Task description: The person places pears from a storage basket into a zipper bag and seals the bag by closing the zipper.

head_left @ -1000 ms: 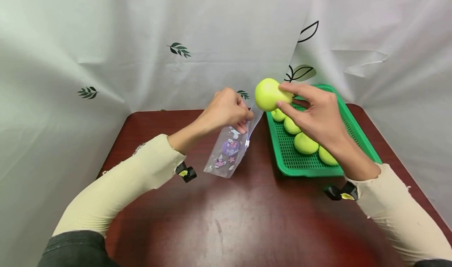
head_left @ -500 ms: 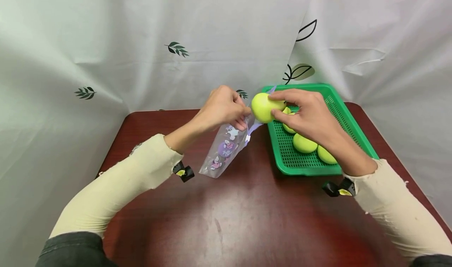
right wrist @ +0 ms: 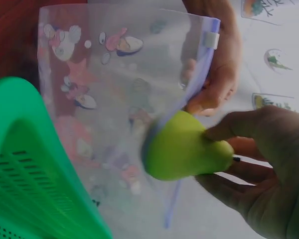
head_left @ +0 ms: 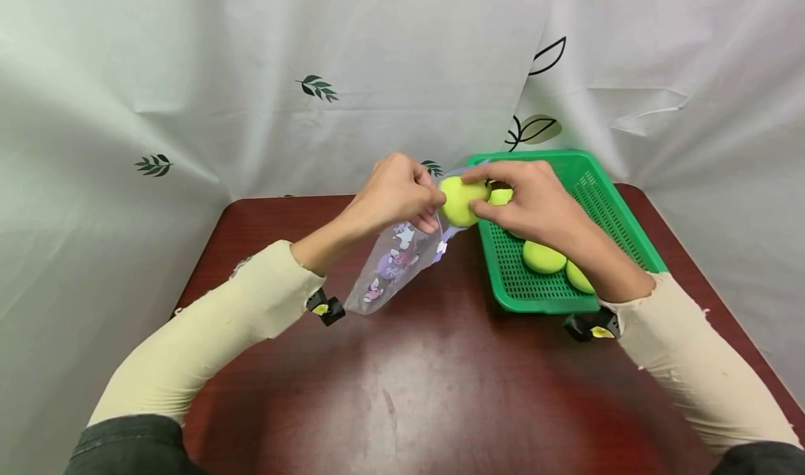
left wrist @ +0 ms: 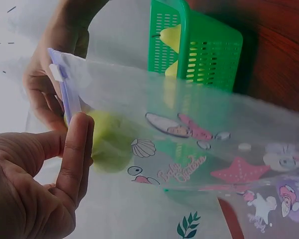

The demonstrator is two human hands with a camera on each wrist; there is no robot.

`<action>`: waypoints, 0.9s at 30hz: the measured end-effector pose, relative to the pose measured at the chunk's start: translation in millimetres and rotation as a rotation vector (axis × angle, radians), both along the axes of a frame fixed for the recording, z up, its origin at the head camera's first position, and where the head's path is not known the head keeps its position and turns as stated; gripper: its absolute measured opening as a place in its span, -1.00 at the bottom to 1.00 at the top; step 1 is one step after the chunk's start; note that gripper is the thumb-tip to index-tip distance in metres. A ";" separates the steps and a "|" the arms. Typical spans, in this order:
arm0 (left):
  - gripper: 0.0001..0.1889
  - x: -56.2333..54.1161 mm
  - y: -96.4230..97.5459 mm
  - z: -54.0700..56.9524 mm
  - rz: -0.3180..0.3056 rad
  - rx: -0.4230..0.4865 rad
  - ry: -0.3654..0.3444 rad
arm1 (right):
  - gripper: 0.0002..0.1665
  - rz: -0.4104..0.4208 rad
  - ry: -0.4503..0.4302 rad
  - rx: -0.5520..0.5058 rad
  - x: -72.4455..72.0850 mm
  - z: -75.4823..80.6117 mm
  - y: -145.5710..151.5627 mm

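A yellow-green pear [right wrist: 182, 149] with a short dark stem is gripped near its stem end by my right hand [head_left: 528, 195]. Its wide end sits in the mouth of a clear zip bag [head_left: 390, 269] with purple edging, a white slider and printed cartoon figures. My left hand [head_left: 402, 192] pinches the rim of that bag and holds it up, hanging above the table. Through the plastic, the left wrist view shows the pear's round body just inside the opening. The right hand's fingers are partly behind the bag there.
To the right stands a green perforated basket [head_left: 497, 279] holding several pears [head_left: 544, 257], some of them hidden behind my right hand. Under it lies a dark red-brown table [head_left: 390, 384]. A pale curtain [head_left: 377, 77] with leaf prints hangs at the back.
My right hand has moved left and down, bringing the pear from above the basket into the bag's mouth. The bag's lower end has swung left; my left hand has stayed nearly in place.
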State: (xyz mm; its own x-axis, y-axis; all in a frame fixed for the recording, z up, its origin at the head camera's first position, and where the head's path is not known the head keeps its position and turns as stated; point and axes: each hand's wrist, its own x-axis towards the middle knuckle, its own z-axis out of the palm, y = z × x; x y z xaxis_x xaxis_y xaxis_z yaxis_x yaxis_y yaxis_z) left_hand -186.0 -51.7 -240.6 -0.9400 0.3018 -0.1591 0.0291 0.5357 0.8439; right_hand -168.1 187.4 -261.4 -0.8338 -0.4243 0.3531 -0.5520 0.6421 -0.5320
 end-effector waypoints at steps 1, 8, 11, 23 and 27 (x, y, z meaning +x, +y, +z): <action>-0.86 -0.3 -1.3 0.1 0.003 0.001 0.001 | -0.62 0.003 0.002 -0.019 -1.0 -1.6 -1.1; -0.87 -1.2 -11.3 -0.3 0.044 -0.021 0.066 | -0.60 0.011 -0.051 0.109 -5.1 -6.0 -4.4; -0.85 -1.6 -14.8 -0.5 0.065 -0.033 0.082 | -0.61 0.014 -0.069 0.177 -5.4 -5.3 -4.0; -0.82 -3.1 -16.1 -12.6 0.045 -0.028 0.135 | -0.62 -0.153 -0.075 -0.232 -2.0 -3.9 -14.4; -0.82 -4.2 -17.6 -13.1 0.048 -0.045 0.152 | -0.59 -0.236 -0.062 -0.320 -3.3 -12.6 -21.9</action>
State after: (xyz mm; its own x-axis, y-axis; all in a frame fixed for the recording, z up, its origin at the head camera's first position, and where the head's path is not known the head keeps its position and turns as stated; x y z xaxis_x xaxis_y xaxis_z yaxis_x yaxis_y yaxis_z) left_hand -190.3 -69.3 -253.7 -0.9674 0.2519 -0.0268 0.1279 0.5769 0.8068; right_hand -171.4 165.6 -274.0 -0.9192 -0.0956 0.3820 -0.3696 0.5440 -0.7533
